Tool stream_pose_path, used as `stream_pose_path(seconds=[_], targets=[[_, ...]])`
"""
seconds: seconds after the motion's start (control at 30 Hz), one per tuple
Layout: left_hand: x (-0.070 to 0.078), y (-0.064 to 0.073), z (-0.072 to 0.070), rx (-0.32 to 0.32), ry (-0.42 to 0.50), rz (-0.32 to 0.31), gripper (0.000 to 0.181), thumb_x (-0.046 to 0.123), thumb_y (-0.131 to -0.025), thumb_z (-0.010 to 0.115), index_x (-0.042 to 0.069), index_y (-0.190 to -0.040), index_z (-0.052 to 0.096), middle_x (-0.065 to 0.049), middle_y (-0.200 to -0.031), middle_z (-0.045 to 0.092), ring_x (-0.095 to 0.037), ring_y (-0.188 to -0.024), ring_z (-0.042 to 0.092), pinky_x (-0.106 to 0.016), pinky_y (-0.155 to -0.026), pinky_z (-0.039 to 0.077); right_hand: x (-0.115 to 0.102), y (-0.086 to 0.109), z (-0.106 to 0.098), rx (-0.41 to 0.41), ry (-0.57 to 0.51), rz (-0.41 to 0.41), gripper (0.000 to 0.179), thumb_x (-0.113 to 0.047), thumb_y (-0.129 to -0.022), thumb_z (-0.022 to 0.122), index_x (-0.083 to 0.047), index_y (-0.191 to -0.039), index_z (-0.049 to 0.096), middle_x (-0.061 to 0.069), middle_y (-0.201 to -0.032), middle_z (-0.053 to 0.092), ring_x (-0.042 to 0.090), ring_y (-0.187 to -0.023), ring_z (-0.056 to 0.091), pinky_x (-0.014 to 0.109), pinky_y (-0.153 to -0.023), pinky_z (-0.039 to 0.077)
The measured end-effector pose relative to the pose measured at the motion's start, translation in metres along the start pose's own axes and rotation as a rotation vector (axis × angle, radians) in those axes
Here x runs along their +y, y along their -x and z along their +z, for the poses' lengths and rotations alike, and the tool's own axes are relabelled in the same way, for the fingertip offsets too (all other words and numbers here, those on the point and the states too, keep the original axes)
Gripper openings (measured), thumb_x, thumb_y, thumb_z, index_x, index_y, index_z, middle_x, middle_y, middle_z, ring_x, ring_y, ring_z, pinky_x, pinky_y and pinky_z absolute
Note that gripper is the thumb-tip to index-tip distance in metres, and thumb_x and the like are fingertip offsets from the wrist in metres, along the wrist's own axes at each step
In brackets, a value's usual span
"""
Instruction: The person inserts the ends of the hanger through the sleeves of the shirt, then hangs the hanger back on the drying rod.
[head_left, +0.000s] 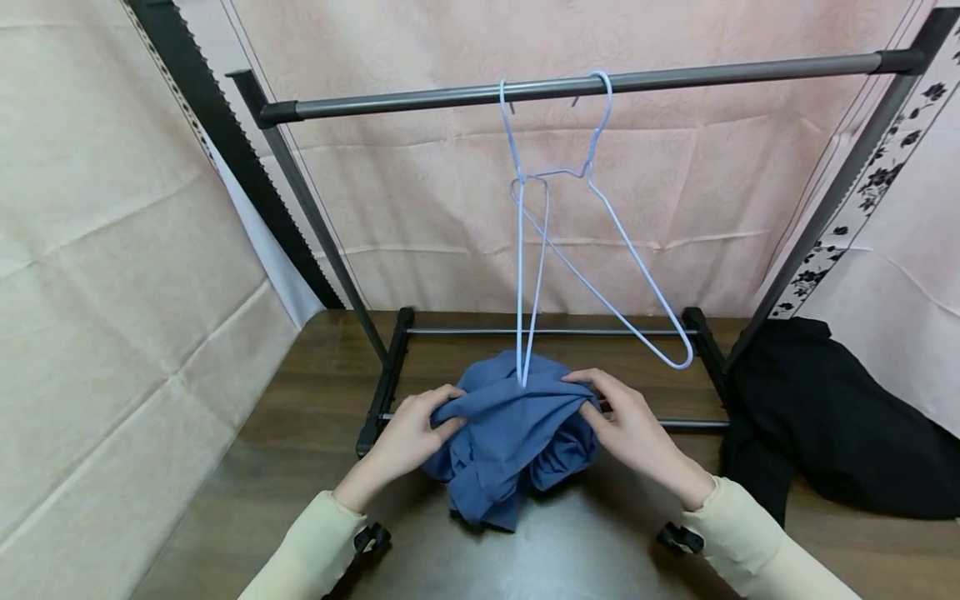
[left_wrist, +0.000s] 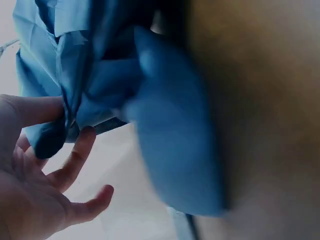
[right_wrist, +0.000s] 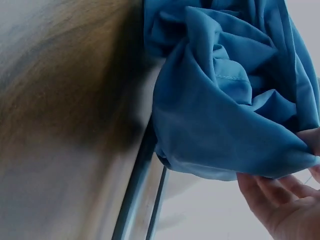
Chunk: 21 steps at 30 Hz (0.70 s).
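Blue cloth (head_left: 510, 458), smooth and matte, bunches in soft folds between the fingers of both hands, over the wood-grained table (head_left: 247, 508). I see the left hand (head_left: 412, 429) pinching one edge, some of its fingers splayed away from the material, and the right hand (head_left: 630, 417) pinching the opposite edge. Beyond the fingertips, two slim, pale-blue hangers (head_left: 637, 253) dangle from a dark round bar (head_left: 405, 102); one's narrow end overlaps the cloth in my view, touching or not I cannot tell. Right of the right fingers lies a crumpled black garment (head_left: 847, 433)
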<state>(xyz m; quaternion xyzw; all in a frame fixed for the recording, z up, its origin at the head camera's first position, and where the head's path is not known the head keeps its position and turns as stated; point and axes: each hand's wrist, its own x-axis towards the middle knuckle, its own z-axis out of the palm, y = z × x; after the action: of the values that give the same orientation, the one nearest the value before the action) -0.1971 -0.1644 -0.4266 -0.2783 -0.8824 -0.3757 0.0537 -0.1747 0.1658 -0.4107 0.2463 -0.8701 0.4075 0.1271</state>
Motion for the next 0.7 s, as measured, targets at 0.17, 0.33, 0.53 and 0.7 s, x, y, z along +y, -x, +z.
stream_pose_path(seconds=[0.17, 0.33, 0.53, 0.7], targets=[[0.018, -0.005, -0.025, 0.113, 0.002, 0.083, 0.023, 0.006, -0.094, 0.071, 0.015, -0.115, 0.069, -0.001, -0.110, 0.071, -0.012, -0.084, 0.062, -0.034, -0.071, 0.051, -0.003, 0.000, -0.011, 0.041, -0.062, 0.029, 0.048, 0.004, -0.098, 0.056, -0.024, -0.136, 0.056, 0.002, -0.131, 0.062, 0.014, -0.095, 0.062, 0.030, -0.072, 0.049], [0.037, -0.012, -0.046, 0.180, 0.032, 0.156, 0.028, 0.003, -0.096, 0.068, 0.017, -0.120, 0.067, 0.001, -0.118, 0.069, -0.010, -0.082, 0.062, -0.032, -0.067, 0.050, -0.010, 0.000, -0.019, 0.058, -0.100, 0.043, 0.049, 0.003, -0.098, 0.055, -0.025, -0.139, 0.054, 0.004, -0.134, 0.060, 0.018, -0.106, 0.065, 0.032, -0.076, 0.052], [0.053, -0.016, -0.058, 0.212, -0.004, 0.243, 0.026, 0.003, -0.094, 0.070, 0.014, -0.118, 0.068, 0.000, -0.118, 0.070, -0.015, -0.103, 0.067, -0.034, -0.084, 0.054, -0.009, 0.002, -0.028, 0.092, -0.052, 0.024, 0.048, 0.001, -0.099, 0.058, -0.023, -0.140, 0.055, 0.003, -0.129, 0.061, 0.016, -0.103, 0.065, 0.030, -0.084, 0.054], [0.056, -0.020, -0.056, 0.198, -0.017, 0.272, 0.023, 0.004, -0.094, 0.071, 0.015, -0.114, 0.070, 0.001, -0.113, 0.071, -0.014, -0.102, 0.067, -0.035, -0.085, 0.054, -0.005, 0.004, -0.033, 0.108, -0.038, -0.007, 0.052, 0.006, -0.096, 0.058, -0.022, -0.139, 0.057, -0.001, -0.133, 0.058, 0.012, -0.103, 0.062, 0.021, -0.084, 0.051]])
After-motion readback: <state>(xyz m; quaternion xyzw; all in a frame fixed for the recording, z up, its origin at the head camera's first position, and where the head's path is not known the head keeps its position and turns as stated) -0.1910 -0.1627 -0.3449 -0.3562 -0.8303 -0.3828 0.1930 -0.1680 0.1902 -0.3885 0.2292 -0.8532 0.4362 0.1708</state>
